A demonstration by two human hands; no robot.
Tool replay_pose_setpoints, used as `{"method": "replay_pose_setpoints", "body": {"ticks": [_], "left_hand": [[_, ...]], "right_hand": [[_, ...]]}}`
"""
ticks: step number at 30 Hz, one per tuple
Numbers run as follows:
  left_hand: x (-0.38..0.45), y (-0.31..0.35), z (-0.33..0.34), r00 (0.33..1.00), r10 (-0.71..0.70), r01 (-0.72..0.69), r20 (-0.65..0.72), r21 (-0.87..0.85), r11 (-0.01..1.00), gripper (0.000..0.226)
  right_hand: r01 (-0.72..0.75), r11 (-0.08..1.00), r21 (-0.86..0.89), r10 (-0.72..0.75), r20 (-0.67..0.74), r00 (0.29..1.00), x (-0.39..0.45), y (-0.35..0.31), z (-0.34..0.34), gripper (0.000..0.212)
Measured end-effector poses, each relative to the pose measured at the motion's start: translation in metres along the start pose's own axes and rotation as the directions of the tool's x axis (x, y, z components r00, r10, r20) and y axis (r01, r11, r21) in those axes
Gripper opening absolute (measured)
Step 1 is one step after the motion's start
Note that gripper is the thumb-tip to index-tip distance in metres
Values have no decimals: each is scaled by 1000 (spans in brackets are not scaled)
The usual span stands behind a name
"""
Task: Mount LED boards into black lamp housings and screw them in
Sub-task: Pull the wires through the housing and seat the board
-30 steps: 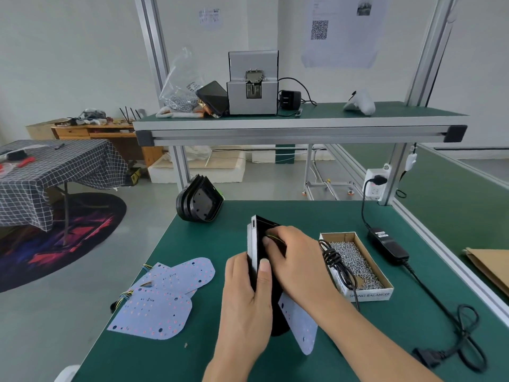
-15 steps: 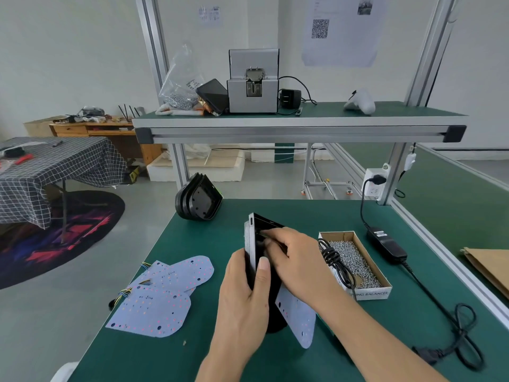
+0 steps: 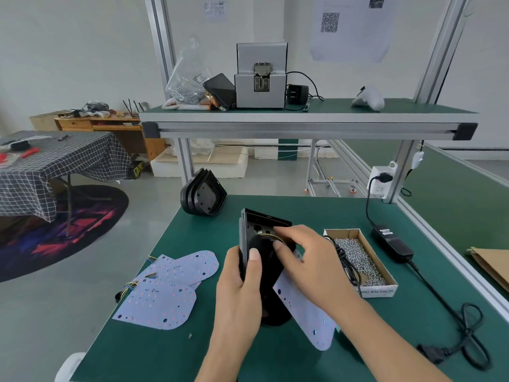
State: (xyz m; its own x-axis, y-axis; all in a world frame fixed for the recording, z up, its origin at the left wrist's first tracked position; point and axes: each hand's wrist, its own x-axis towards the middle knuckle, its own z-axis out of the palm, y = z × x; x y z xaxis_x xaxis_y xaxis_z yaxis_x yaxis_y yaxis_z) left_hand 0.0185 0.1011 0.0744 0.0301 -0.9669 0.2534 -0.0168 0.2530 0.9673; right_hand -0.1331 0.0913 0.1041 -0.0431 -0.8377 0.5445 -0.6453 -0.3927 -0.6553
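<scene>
- Green bench mat (image 3: pixel 316 213): one cardboard box of screws (image 3: pixel 360 260), two loose LED boards (image 3: pixel 170 288), one stack of black housings (image 3: pixel 203 195).
- Left hand (image 3: pixel 239 296) grips one upright housing (image 3: pixel 256 238) mid-bench.
- Right hand (image 3: pixel 311 260) pinches wires inside it; third LED board (image 3: pixel 305 312) hangs below.

three LED boards (image 3: pixel 168 296), one held housing (image 3: pixel 264 244), one housing stack (image 3: pixel 202 195), one screw box (image 3: pixel 360 261)

Two bare forearms reach in from the near edge of the bench, with no sleeve, glove, watch or ring showing on either. The left hand (image 3: pixel 239 293) shows a short, plain, unpainted thumbnail. The right hand (image 3: pixel 308 260) shows its back, its fingers (image 3: pixel 283 232) slim with short nails.
</scene>
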Motion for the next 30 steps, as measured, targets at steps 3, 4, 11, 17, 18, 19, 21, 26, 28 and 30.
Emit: {"method": "replay_pose_setpoints", "body": {"ticks": [3, 4, 11, 17, 18, 19, 21, 26, 28, 30], "left_hand": [[4, 1, -7, 1000, -18, 19, 20, -78, 997, 30], [4, 0, -8, 999, -30, 32, 26, -96, 995, 30], [8, -6, -13, 997, -74, 77, 24, -156, 985, 45], [8, -6, -15, 987, -99, 124, 124, -210, 970, 50], [7, -6, -16, 985, -88, 119, 150, -211, 970, 49], [5, -7, -16, 983, -73, 107, 166, -207, 972, 47], [1, -8, -15, 983, -58, 95, 176, -211, 973, 49], [-6, -10, -9, 968, -89, 147, 236, -242, 959, 67], [-6, -11, -8, 958, -119, 191, 259, -273, 943, 66], [-6, -10, -7, 952, -150, 230, 265, -304, 924, 56]], "right_hand": [[60, 998, -20, -57, 131, 990, -11, 16, -15, 31], [97, 995, -37, -88, 196, 977, -14, 20, -19, 36], [420, 851, -317, -211, 525, 824, -13, 22, -40, 45], [297, 931, -213, -97, 641, 762, 7, 10, -48, 30], [221, 960, -172, -64, 634, 771, 11, 8, -51, 26], [145, 981, -129, -35, 618, 785, 14, 6, -53, 22], [26, 999, -41, 2, 556, 831, 19, 1, -56, 18], [-126, 985, 122, 74, 361, 930, 29, -2, -47, 12], [-125, 984, 123, 83, 302, 950, 31, -2, -41, 11], [-130, 984, 122, 93, 267, 959, 33, -3, -36, 11]]}}
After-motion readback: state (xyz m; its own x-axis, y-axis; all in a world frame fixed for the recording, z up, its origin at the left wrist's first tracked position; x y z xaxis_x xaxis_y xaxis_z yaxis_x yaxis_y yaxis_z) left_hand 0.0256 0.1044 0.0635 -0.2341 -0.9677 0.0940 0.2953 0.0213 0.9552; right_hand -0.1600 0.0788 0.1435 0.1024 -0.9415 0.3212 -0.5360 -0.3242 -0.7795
